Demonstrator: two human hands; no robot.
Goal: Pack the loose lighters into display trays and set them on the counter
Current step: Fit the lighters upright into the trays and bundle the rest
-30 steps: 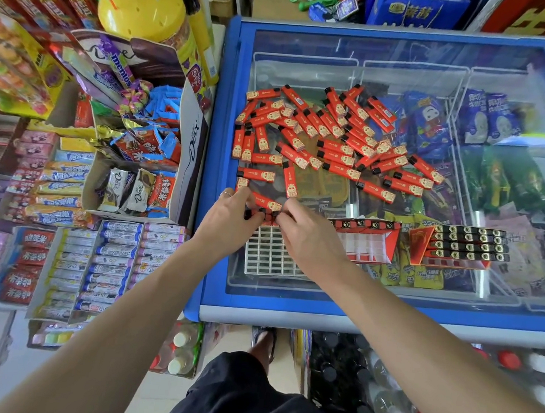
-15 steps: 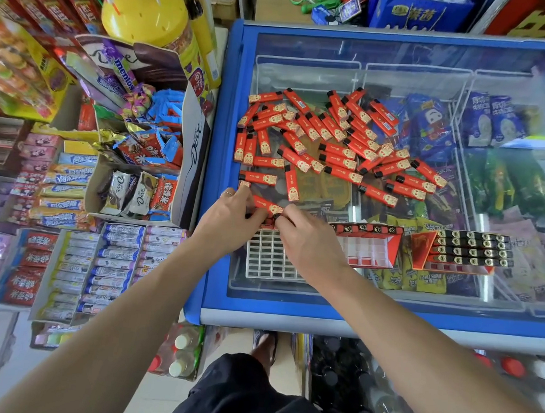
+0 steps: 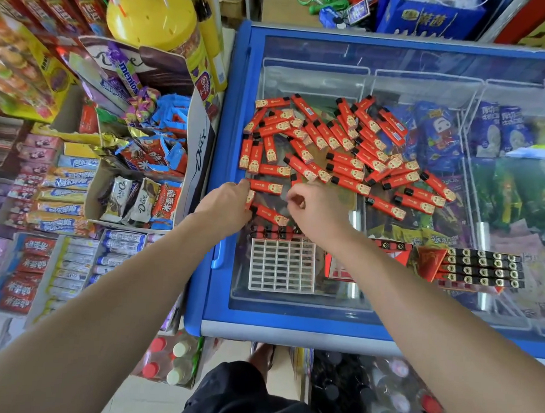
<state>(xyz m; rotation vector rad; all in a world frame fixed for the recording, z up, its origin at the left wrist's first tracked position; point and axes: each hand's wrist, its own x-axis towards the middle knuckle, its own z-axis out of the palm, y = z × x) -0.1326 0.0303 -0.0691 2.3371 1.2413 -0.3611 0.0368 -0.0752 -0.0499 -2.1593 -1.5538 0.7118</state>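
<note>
- My left hand [image 3: 226, 203] touches a lighter [image 3: 264, 186] lying crosswise just beyond its grip.
- My right hand [image 3: 317, 209] pinches something small, unclear what.
- The white tray [image 3: 282, 266] lies nearer me, below both hands.

"Dove" on white carton side [image 3: 202, 143], on brown card [image 3: 136, 64] behind it, on chocolate packets [image 3: 144, 202] inside. "mentos" on purple pack [image 3: 128, 75]. Chinese print elsewhere too blurred to read.
</note>
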